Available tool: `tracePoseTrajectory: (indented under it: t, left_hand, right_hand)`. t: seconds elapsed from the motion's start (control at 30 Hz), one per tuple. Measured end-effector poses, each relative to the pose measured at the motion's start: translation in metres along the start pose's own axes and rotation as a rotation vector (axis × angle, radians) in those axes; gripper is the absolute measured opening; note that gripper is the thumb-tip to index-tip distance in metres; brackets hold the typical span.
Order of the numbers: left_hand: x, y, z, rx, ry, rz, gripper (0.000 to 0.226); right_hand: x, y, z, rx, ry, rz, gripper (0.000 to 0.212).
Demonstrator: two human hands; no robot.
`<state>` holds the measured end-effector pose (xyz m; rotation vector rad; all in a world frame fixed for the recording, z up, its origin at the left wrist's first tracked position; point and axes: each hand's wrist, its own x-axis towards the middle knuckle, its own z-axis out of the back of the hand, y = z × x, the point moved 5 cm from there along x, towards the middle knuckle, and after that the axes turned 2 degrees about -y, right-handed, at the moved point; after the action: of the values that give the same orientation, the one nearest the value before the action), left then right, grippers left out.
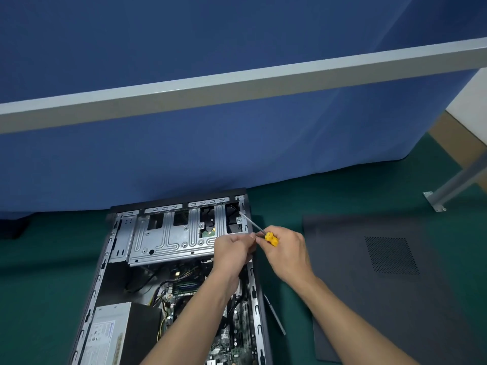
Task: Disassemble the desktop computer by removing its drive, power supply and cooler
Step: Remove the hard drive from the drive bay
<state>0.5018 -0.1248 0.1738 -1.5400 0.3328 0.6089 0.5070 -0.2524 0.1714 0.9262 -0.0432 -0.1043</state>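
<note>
Silver stamped-steel drive cage point(168, 238), 12 o'clock end of black desktop case point(254, 291): judged rigid, sharp-edged, fairly heavy; lift by side flanges. Right hand point(286, 250) curled round yellow-handled screwdriver point(271, 238); left hand point(233, 250) pinches shaft; tip at cage's 2 o'clock corner.

On the green surface point(329, 201) lie the open computer case point(101, 275) and a dark vented panel point(369, 285).
</note>
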Motion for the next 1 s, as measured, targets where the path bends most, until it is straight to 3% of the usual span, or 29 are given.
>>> tracePoseTrajectory:
  t: [0.07, 0.13, 0.23, 0.3, 0.57, 0.9, 1.0]
  left_hand:
    - [0.007, 0.0, 0.001, 0.102, -0.034, -0.059, 0.021]
    - [0.016, -0.005, 0.009, 0.411, -0.131, -0.238, 0.017]
    - [0.03, 0.002, 0.023, 1.114, -0.157, -0.481, 0.056]
    - [0.046, 0.017, 0.035, 1.303, -0.07, -0.441, 0.068]
    - [0.074, 0.036, 0.051, 1.426, 0.082, -0.298, 0.061]
    - [0.082, 0.036, 0.051, 1.386, 0.228, -0.155, 0.061]
    - [0.08, 0.034, 0.051, 1.382, 0.228, -0.147, 0.061]
  right_hand:
    - [0.002, -0.009, 0.003, -0.013, -0.017, -0.024, 0.004]
    - [0.008, -0.028, 0.007, -0.024, -0.063, -0.098, 0.006]
    - [0.018, -0.065, 0.011, -0.074, -0.107, -0.262, 0.008]
    - [0.025, -0.089, 0.006, -0.119, -0.082, -0.344, 0.009]
    - [0.045, -0.131, -0.047, -0.324, 0.088, -0.428, 0.012]
    - [0.063, -0.147, -0.074, -0.408, 0.088, -0.442, 0.011]
    - [0.056, -0.143, -0.072, -0.373, 0.086, -0.447, 0.023]
